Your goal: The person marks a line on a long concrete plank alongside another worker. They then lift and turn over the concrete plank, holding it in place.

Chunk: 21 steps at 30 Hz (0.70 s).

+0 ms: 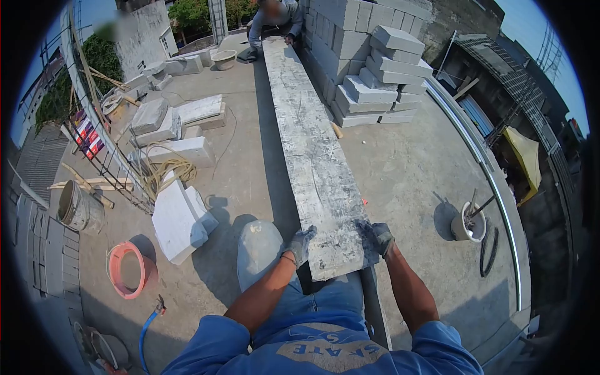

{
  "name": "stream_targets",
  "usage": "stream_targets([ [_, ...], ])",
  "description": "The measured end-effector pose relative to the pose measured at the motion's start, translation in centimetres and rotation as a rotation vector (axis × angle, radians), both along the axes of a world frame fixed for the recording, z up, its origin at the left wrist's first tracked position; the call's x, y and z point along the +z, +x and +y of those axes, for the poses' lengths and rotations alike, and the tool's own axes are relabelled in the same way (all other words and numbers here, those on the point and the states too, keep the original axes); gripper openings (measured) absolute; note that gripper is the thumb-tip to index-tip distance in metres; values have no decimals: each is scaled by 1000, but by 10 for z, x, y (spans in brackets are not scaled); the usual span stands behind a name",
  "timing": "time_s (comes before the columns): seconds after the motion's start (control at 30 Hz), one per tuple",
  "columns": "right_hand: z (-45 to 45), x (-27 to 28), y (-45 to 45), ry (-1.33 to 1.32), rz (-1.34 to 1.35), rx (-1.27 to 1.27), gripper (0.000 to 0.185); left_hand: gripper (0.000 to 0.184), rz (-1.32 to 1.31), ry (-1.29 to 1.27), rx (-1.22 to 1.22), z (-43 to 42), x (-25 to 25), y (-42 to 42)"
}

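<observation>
A long plank [312,150], white and grey with dark smears, stretches away from my lap toward the top of the view. My left hand [302,245], in a dark glove, grips its left edge near the close end. On the right edge, my right hand [379,239], also gloved, is closed round the board. A co-worker [278,22] crouches at the far end with one hand at the plank's right edge and the other low beside its left edge. The undersides of the plank and my fingertips are partly hidden.
Stacked pale blocks [369,75] stand right of the plank's far half. Loose blocks [178,215], coiled hose and a pink bucket [131,270] lie left. A white bucket [469,224] and a metal rail [500,206] are on the right.
</observation>
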State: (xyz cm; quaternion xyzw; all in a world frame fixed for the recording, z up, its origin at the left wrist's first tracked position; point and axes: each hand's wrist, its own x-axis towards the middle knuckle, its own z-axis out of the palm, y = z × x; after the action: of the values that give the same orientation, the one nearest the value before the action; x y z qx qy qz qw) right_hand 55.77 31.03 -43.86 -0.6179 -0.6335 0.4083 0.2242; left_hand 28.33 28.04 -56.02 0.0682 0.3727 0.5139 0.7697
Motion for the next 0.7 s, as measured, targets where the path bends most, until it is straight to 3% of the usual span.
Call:
stream_targets([
  [0.07, -1, 5, -11, -107, -47, -110, 48, 26, 45, -10, -22, -10, 45, 3],
  [0.1, -4, 2, -14, -161, 75, -231, 45, 25, 93, -15, -43, -12, 65, 5],
  [0.13, -4, 0, -15, -210, 197, -359, 42, 25, 97, -34, -61, -7, 59, 6],
  [0.2, -1, -6, -13, -278, 222, -402, 37, 24, 192, -51, 56, -5, 36, 7],
  [0.23, -3, 0, -16, -282, 294, -394, 36, 27, 126, 23, 3, -7, 28, 3],
  [0.27, -2, 5, -14, -280, 368, -393, 35, 29, 168, -18, -29, -8, 52, 4],
  [0.3, 6, -27, 1, -257, 263, -315, 40, 30, 211, -49, -64, -9, 77, 7],
  [0.33, 7, -9, 3, -196, 50, -193, 45, 32, 289, -98, -63, -7, 51, 3],
  [0.4, 16, -3, 8, -241, -52, -206, 47, 38, 324, -137, -98, -4, 37, -1],
  [0.43, 23, -17, 16, -127, -146, -64, 47, 38, 337, -141, -142, -4, 30, -4],
  [0.57, 28, -8, 23, -41, -306, 126, 49, 49, 337, -88, -161, -5, 25, -3],
  [0.7, 37, -26, 23, 21, -399, 232, 50, 46, 312, -133, -157, 1, 4, -13],
])
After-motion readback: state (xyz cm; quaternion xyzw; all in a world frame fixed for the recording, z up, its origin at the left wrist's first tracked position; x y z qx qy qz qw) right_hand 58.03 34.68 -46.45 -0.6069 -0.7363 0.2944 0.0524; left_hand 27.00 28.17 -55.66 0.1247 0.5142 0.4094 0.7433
